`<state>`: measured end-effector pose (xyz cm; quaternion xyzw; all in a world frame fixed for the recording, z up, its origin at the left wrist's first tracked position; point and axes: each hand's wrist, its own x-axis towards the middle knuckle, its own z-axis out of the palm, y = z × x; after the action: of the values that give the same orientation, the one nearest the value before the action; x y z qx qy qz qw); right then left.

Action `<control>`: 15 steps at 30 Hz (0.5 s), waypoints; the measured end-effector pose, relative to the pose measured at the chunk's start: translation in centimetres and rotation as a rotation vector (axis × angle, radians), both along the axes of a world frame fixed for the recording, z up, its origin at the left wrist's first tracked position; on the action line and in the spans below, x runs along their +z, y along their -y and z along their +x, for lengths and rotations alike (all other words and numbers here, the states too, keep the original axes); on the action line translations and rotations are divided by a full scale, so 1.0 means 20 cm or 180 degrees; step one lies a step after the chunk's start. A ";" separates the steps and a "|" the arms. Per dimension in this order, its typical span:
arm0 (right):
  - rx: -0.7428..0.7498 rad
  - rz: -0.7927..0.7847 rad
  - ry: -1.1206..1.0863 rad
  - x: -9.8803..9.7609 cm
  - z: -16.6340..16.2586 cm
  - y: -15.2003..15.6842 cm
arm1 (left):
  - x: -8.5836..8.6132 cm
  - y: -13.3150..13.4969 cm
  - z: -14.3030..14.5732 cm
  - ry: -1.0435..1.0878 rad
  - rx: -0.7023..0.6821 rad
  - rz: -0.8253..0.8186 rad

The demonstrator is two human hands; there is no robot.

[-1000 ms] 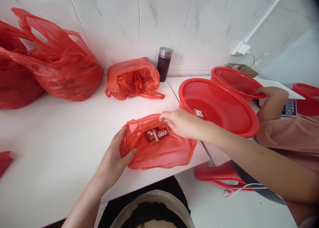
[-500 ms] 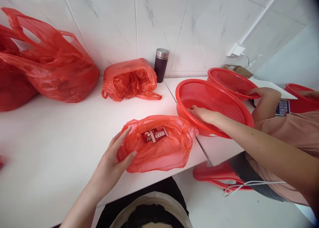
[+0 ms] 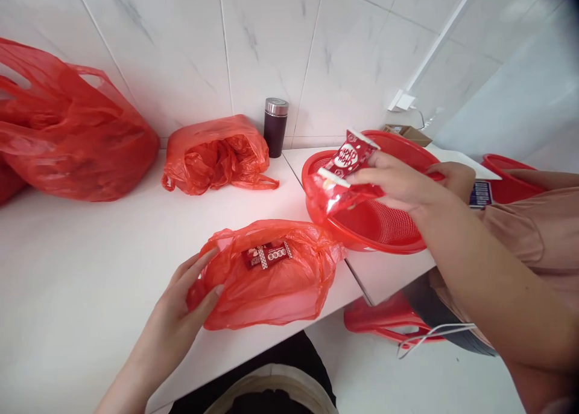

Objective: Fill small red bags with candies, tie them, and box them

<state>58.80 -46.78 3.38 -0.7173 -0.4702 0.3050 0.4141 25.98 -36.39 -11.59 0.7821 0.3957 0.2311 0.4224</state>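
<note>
My left hand (image 3: 183, 308) curves round the left edge of an opened red plastic bag (image 3: 275, 302), thumb and fingers apart with the bag's film between them. Small dark-red snack packets (image 3: 274, 255) with white print lie inside that bag. Over the near-left rim of a red perforated basket (image 3: 398, 248), my right hand (image 3: 400, 181) grips red snack packets (image 3: 346, 156). One has white lettering; a shiny one hangs below it, slightly blurred. My right hand and its load hide part of the basket's inside.
A crumpled red bag (image 3: 212, 154) and a dark steel-lidded flask (image 3: 275, 130) stand by the tiled wall. A large full red bag (image 3: 81, 142) sits at left. On the right, a co-worker's hand (image 3: 456, 178) rests by another basket. A red stool (image 3: 375, 317) stands below the table.
My right hand has come up out of the basket with snack packets in it. My left hand stays at the bag's edge. The view has shifted slightly.
</note>
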 end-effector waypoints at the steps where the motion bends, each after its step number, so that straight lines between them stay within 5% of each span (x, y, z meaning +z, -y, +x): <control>1: 0.0192 -0.0035 -0.0250 -0.03 -0.07 -0.01 | 0.00 0.00 0.01 0.0077 -0.0022 -0.0065; 5: 0.1125 -0.0624 -0.0995 -0.21 -0.29 -0.07 | -0.01 0.00 0.04 0.0373 -0.0022 -0.0333; 9: 0.1691 -0.0976 -0.0770 -0.36 -0.36 -0.19 | 0.00 0.00 0.05 0.0547 0.0086 -0.0637; 15: 0.1952 -0.1119 -0.0065 -0.40 -0.32 -0.28 | 0.00 0.00 0.06 0.0760 0.0394 -0.0740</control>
<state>52.48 -41.21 -4.56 -0.6000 -0.5998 0.4985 0.1781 27.15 -36.48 -11.67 0.6691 0.4142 0.3006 0.5389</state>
